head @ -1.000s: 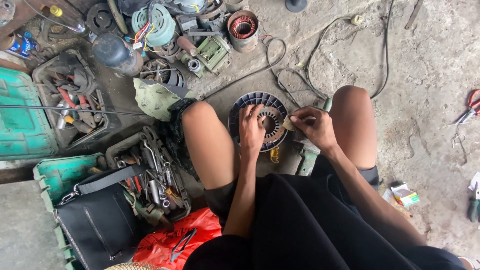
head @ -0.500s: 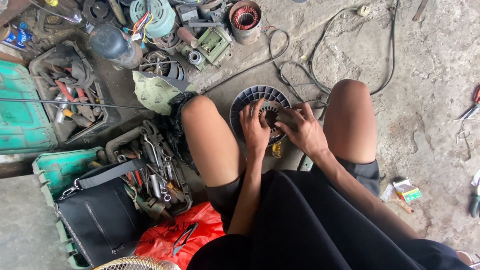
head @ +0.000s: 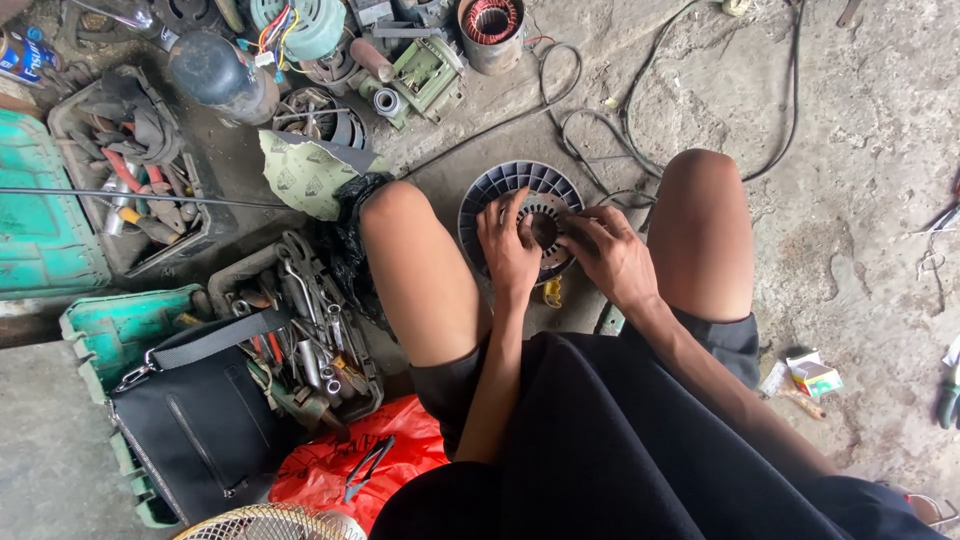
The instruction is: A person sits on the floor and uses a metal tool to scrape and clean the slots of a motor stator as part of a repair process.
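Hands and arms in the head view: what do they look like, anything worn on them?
Both hands, left hand and right hand, are bare: no gloves, and no rings or watch that I can make out. The forearms are bare too, with no sleeves reaching them. Below them the person wears black clothing.

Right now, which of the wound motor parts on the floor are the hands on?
The round grey stator between the knees, under left hand and right hand; the copper-wound one lies untouched farther off.

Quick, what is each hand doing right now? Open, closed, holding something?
Left hand: fingers bent, pressing on the round finned motor part.
Right hand: fingers curled at the same part's middle; whether it grips anything cannot be told.
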